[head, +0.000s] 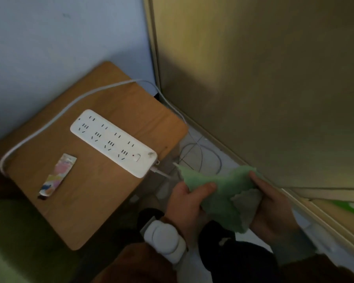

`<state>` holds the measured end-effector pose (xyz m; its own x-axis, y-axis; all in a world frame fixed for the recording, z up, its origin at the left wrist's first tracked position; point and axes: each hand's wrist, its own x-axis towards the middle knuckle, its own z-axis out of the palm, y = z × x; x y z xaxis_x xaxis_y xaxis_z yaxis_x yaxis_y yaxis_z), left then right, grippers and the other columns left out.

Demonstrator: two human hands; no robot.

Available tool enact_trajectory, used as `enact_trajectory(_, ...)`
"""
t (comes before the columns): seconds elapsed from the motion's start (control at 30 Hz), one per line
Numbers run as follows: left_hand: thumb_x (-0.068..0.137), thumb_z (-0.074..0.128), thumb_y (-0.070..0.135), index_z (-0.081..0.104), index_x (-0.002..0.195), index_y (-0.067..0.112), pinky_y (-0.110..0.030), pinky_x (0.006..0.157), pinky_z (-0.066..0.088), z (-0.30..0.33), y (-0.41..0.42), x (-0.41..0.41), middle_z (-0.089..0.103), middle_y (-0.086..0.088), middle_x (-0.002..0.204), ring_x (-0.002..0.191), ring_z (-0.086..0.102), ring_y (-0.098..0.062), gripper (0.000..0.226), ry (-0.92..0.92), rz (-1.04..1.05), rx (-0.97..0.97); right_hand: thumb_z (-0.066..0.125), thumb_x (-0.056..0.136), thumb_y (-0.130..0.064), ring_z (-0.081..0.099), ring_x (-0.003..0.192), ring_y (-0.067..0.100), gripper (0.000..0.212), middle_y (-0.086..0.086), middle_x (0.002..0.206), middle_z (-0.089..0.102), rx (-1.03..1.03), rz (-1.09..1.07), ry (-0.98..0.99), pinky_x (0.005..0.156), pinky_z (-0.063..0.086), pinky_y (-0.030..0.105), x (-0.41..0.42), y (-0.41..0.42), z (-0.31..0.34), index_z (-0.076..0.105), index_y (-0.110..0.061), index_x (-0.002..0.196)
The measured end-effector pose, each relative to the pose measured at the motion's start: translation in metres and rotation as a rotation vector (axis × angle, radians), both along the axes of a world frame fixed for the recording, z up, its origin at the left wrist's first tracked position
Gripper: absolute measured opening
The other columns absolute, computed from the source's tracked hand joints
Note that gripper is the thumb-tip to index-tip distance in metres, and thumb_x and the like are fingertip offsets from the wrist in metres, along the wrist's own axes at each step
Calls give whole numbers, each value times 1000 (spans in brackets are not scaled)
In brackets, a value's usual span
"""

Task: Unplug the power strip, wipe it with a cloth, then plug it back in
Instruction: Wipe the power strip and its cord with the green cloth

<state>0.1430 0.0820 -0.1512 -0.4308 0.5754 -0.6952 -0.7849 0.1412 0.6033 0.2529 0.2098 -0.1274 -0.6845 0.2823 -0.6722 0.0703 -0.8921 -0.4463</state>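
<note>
Stool top (102, 201): light brown wood, rounded corners, set in the corner of the room.
Patterned card (57, 177): a narrow strip in pink, yellow and blue, lying flat near the stool top's left edge; possibly a wrapper, too blurred to tell.
Wall (49, 48): pale blue-grey, behind the stool top.
Cabinet side (264, 78): tall olive-tan panel on the right.
Thin wire (200, 158): looped on the floor beside the cabinet side.

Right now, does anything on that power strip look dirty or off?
Yes: the power strip has a greyish smudge on its near corner beside the switch. It also lies askew on the table. Both hands hold the cloth clear of it.
</note>
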Motion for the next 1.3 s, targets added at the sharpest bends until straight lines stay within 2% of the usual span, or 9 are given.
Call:
enact_trajectory(0.07, 70, 78, 18, 79, 87, 13, -45, 80, 59, -15, -4, -4, 77, -18, 98, 93, 74, -37, 18, 64, -56, -14, 46, 93, -30, 73, 101, 35, 46, 25, 114, 72, 141, -92, -95, 81, 62, 45, 3, -15, -9, 80, 1, 95)
enact_trajectory(0.2, 66, 79, 27, 75, 97, 9, -51, 81, 61, -20, -16, 0, 76, -17, 103, 97, 73, -37, 37, 214, -181, -22, 47, 100, -24, 60, 123, 41, 44, 29, 129, 63, 240, -150, -55, 101, 53, 49, 22, -46, -22, 62, 10, 125)
enact_trajectory(0.33, 83, 76, 22, 74, 84, 21, -52, 82, 60, 9, -23, -12, 68, -19, 118, 104, 68, -35, 2, 337, -254, -40, 55, 97, -31, 66, 114, 35, 40, 17, 121, 71, 406, -160, -63, 87, 58, 45, 27, -61, -8, 68, -1, 120)
enact_trajectory(0.5, 57, 87, 43, 72, 109, 6, -57, 86, 59, 77, -74, -14, 74, -19, 112, 101, 71, -40, 66, 483, -375, 25, 64, 89, -44, 64, 118, 31, 54, 11, 124, 71, 568, -13, -109, 95, 54, 46, 54, -94, 46, 65, -7, 128)
enact_trajectory(0.73, 88, 69, -2, 63, 125, -7, -51, 96, 56, 131, -108, -32, 68, -26, 123, 113, 67, -41, 38, 578, -518, 177, 67, 91, -18, 72, 88, 17, 17, -1, 95, 78, 786, 134, -65, 74, 59, 30, 50, -102, 104, 73, -14, 107)
enact_trajectory(0.97, 60, 95, 38, 58, 131, 10, -52, 80, 62, 161, -133, -39, 66, -14, 124, 105, 68, -36, 85, 792, -300, -32, 74, 86, -22, 61, 100, 3, 28, -7, 111, 71, 1002, 9, -55, 84, 41, 30, 55, -126, 133, 73, -17, 114)
enact_trajectory(1.07, 64, 90, 47, 67, 118, 16, -50, 84, 62, 180, -144, -43, 70, -13, 116, 102, 70, -32, 67, 982, -323, -25, 73, 86, -16, 55, 99, -11, 32, -15, 119, 65, 1050, -8, 0, 81, 38, 17, 51, -135, 148, 72, -12, 118)
enact_trajectory(1.2, 81, 76, 54, 77, 93, 16, -30, 76, 56, 193, -158, -44, 74, -4, 92, 81, 67, -15, 39, 1204, -332, -15, 76, 83, -19, 68, 101, 9, 20, -7, 103, 76, 1021, -2, 47, 93, 46, 33, 46, -138, 158, 77, -20, 103)
enact_trajectory(1.3, 76, 72, 67, 77, 101, 17, -44, 95, 56, 188, -159, -48, 78, -2, 102, 96, 73, -21, 57, 891, -224, 185, 75, 83, -13, 72, 98, 25, 25, 6, 106, 77, 909, 6, 119, 88, 58, 42, 38, -140, 159, 75, -12, 108)
